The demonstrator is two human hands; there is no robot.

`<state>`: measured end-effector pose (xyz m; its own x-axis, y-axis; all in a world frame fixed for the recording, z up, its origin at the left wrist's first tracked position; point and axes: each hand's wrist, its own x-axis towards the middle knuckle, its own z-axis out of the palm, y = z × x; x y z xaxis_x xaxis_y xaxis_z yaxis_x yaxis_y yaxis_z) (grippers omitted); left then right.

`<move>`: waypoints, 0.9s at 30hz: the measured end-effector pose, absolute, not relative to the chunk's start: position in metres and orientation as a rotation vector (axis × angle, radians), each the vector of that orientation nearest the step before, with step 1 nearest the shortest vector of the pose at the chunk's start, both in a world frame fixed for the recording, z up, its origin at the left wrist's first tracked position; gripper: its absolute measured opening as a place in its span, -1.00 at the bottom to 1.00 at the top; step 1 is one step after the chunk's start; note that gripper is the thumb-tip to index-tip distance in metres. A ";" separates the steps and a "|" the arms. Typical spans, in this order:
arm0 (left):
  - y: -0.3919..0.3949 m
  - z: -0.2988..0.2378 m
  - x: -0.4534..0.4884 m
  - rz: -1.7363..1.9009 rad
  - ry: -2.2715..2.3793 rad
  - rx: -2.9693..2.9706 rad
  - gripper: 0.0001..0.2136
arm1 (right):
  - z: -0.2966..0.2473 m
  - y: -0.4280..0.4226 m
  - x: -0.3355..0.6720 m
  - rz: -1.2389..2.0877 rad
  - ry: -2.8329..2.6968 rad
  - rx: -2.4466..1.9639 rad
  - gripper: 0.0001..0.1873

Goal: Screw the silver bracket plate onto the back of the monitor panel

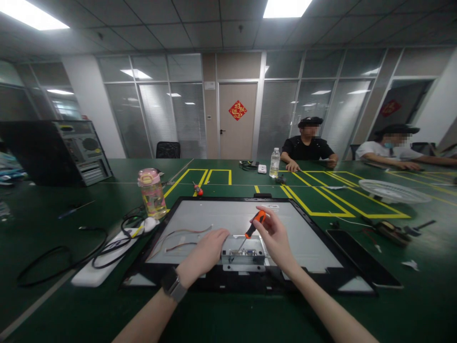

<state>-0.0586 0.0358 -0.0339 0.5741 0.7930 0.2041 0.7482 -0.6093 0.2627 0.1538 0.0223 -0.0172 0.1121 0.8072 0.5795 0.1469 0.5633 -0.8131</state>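
A flat display panel [221, 209] with a black frame lies on the green table in front of me. Near its closer edge sits a metal bracket [246, 260] carrying a small circuit board [243, 252]. My right hand [276, 238] grips an orange and black screwdriver [256, 224], tilted so that its shaft points down into the bracket. Against the bracket's left side rests my left hand [205, 252], fingers together and their tips partly hidden; a watch [173, 284] is on that wrist. Thin cables [185, 232] trail over the panel to the left.
Left of the panel are a white power strip [103, 259], black cables and a pink-lidded bottle [152, 195]. A computer case [59, 150] stands farther left. To the right lie a dark flat strip [362, 257] and a white round tray [392, 190]. Two people sit across the table.
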 end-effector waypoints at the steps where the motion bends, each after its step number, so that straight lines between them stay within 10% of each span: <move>1: 0.036 -0.033 -0.058 0.450 1.311 2.651 -0.56 | -0.018 0.022 0.153 0.593 -1.405 -0.890 -0.62; 27: 0.032 -0.028 -0.057 0.423 1.338 2.631 -0.55 | -0.021 0.021 0.149 0.526 -1.445 -0.908 -0.67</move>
<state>-0.0569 0.0323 -0.0278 0.5601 0.8092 0.1775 0.7641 -0.5874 0.2666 0.1489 0.0207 -0.0213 0.1000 0.7867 0.6092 0.2115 0.5814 -0.7856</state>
